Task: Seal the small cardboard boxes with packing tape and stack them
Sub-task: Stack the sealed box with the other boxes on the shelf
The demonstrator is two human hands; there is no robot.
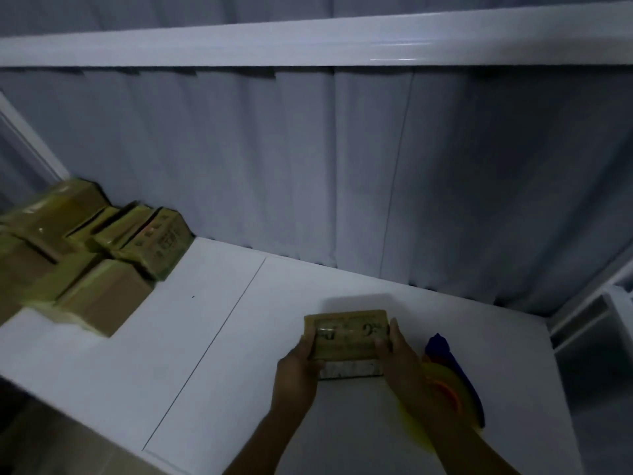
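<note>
On the counter (pixel 191 354), left hand (pixel 297 370) and right hand (pixel 401 356) clamp their grip on a seemingly taped box (pixel 346 339); sealed boxes (pixel 85 258) sit stacked far left, so this one awaits stacking.

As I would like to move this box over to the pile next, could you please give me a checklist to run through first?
1. Grip on the small box: left hand holds its left end, right hand its right end. Ok.
2. Tape seal on top: a glossy strip shows, but the picture is blurred. Cannot tell.
3. Path over the table to the stack of boxes at the left: no object shows in between. Ok.
4. Landing spot on the stack: boxes lie uneven, some tilted. Not ok.
5. Tape dispenser: lies by the right wrist, off the leftward path. Ok.
</note>
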